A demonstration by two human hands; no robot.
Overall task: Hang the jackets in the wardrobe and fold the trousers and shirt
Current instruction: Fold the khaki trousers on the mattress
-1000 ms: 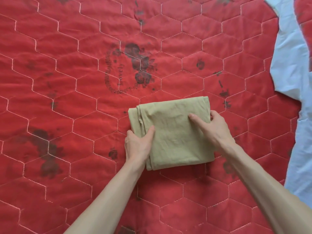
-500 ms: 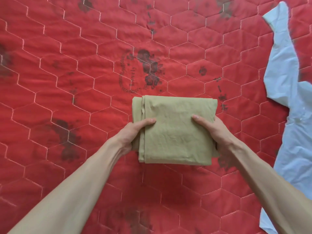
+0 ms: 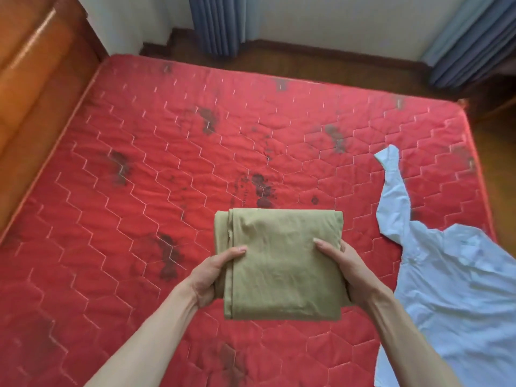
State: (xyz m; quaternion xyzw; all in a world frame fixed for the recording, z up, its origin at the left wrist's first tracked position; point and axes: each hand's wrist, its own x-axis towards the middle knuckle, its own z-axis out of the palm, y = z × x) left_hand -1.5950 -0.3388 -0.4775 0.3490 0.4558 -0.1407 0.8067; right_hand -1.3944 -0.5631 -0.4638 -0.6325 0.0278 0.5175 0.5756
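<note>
Trousers (image 3: 282,263) gripped by both hands.

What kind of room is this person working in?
Most likely a bedroom: a bare red quilted mattress fills the view, blue curtains hang at the far wall, and a wooden headboard or cabinet stands on the left.

- One pair of folded khaki trousers (image 3: 282,263), near the middle.
- One pale blue shirt (image 3: 452,280), spread out on the right.
- Two hands: the left hand (image 3: 212,277) and the right hand (image 3: 344,268).
- One red quilted mattress (image 3: 167,152).
- Two blue curtains: one (image 3: 216,23) far in the middle, one (image 3: 469,43) far right.
- One wooden headboard (image 3: 30,79), far left.
</note>
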